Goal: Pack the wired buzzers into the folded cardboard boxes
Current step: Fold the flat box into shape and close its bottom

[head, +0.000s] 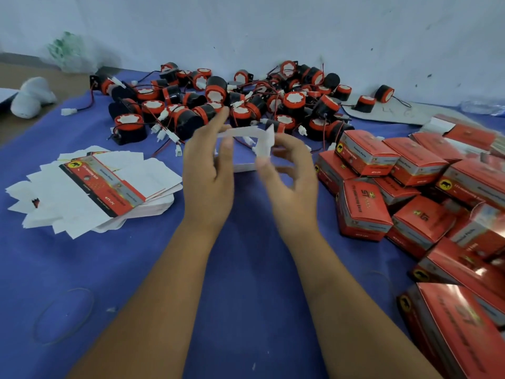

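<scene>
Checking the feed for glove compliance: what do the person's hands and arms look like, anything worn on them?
Both are bare. The left hand and right hand show no gloves, rings or finger tape. The left forearm and right forearm carry no sleeve, watch or wristband within view. The fingertips are motion-blurred, so fine detail there cannot be told.

Buzzers (224, 105) heaped ahead; white box blank (246, 138) midair; folded boxes (404, 187) right.

Flat box blanks (93, 184) lie left, buzzers (224, 102) heaped behind, folded boxes (410, 187) piled right on the cloth (246, 269).
</scene>
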Motion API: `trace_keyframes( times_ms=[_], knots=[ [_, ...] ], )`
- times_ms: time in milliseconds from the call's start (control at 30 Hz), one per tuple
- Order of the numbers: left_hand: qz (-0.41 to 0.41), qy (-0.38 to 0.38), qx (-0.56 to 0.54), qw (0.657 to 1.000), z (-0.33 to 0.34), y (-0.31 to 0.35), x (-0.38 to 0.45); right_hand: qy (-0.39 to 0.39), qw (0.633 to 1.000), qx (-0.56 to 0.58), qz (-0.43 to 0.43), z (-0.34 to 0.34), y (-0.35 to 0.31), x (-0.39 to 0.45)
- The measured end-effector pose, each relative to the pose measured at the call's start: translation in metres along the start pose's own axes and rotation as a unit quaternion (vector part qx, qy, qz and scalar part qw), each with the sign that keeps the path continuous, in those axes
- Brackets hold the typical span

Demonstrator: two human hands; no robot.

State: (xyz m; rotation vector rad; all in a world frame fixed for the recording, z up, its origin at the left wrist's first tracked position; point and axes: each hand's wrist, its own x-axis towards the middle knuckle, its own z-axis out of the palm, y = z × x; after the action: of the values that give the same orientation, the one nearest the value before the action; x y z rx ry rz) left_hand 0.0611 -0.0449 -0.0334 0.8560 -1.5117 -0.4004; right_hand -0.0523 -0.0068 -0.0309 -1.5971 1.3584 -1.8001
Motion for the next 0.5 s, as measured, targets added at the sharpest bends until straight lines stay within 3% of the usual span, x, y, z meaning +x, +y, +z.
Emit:
trace_keyframes(
  times_ms=[100,333,500],
  knots=[
    [-0.036,0.043,-0.046,0.997,-0.0042,0.0030,0.0052,-0.095,0.995,0.011,-0.023,0.0055,0.0027,-0.0015],
    [-0.086,0.023,-0.139,0.986,-0.0025,0.0084,0.0066,-0.061,0.992,0.113,0.003,0.0035,-0.0002,0.0028],
    [-0.173,0.038,-0.272,0.946,-0.0061,0.0026,0.0116,-0.044,0.978,0.166,0.114,0.0046,0.0066,0.0026]
  ],
)
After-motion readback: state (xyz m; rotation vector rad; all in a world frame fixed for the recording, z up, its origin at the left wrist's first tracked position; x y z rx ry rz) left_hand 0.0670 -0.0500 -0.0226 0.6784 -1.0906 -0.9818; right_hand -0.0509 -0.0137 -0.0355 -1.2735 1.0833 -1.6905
